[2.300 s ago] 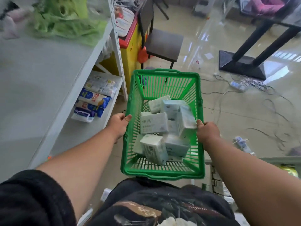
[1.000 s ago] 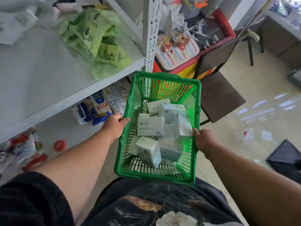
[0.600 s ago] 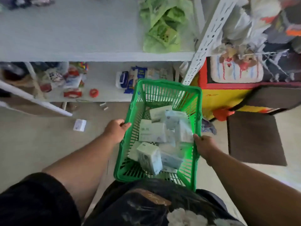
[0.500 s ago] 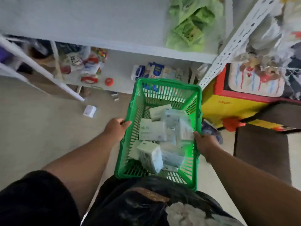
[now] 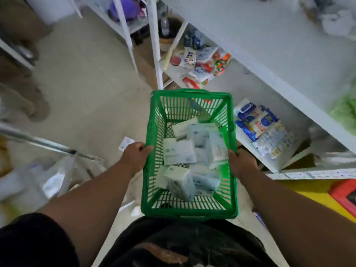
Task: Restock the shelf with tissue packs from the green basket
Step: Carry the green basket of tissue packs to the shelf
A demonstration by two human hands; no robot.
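Head view, looking down, edges motion-blurred. At 9 o'clock a metal bar [image 5: 48, 145] crosses the floor [image 5: 86, 83] area above a blurred white plastic bag [image 5: 55, 178]; contents cannot be read. A small white pack [image 5: 126, 143] lies on the floor just at 11 o'clock of the left hand [image 5: 135, 157]. The left hand's grip is clenched on the left rim of the green basket [image 5: 152, 151], thumb on top of the rim, fingers under it. The basket is held level in front of the body at frame centre, off the floor. Inside it, tissue packs [image 5: 179, 155] lie in a loose pile, white and pale blue, some flat and some on edge, filling the near two thirds; the far end of the basket floor is bare. The right hand [image 5: 241, 163] has its grip clenched on the right rim, opposite the left hand. At 2 o'clock of the basket stands the white shelf [image 5: 269, 60]; its lower tier holds blue-and-white packs [image 5: 258, 122] just beside the basket's right wall, and at 12 o'clock a jumble of small coloured toys [image 5: 202, 64]. At 5 o'clock a yellow and red cabinet [image 5: 317, 195] shows beneath the right forearm.
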